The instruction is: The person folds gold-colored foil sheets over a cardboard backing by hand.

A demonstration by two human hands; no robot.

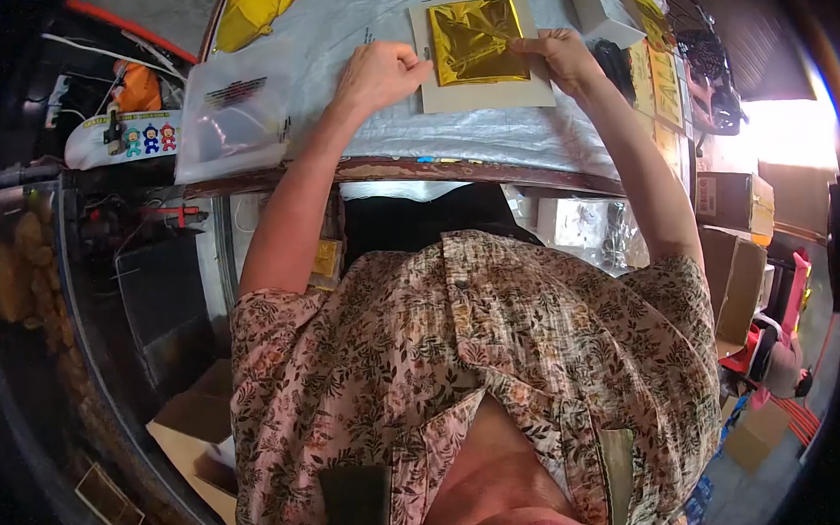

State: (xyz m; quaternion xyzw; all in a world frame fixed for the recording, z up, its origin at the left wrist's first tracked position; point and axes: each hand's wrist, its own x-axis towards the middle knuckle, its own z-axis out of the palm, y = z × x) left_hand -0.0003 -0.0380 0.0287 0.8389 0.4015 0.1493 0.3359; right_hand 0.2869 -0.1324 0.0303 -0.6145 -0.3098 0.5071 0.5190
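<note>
Table (490,135) w/ silvery cover, worn wood edge. Cardboard boxes (737,279) stacked at rt, grey floor (728,483) below. Harsh daylight (785,129) in from rt; dark clutter, cables (107,53) at lt.

From head height, facing forward and steeply down past the floral shirt (460,354); worktable (471,136) close ahead, left hand (381,74) and right hand (566,58) at arm's length.

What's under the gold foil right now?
A grey card lies under the gold foil, its margin showing along the near side. The right hand pinches the foil's right edge. Anything between foil and card is covered.
</note>
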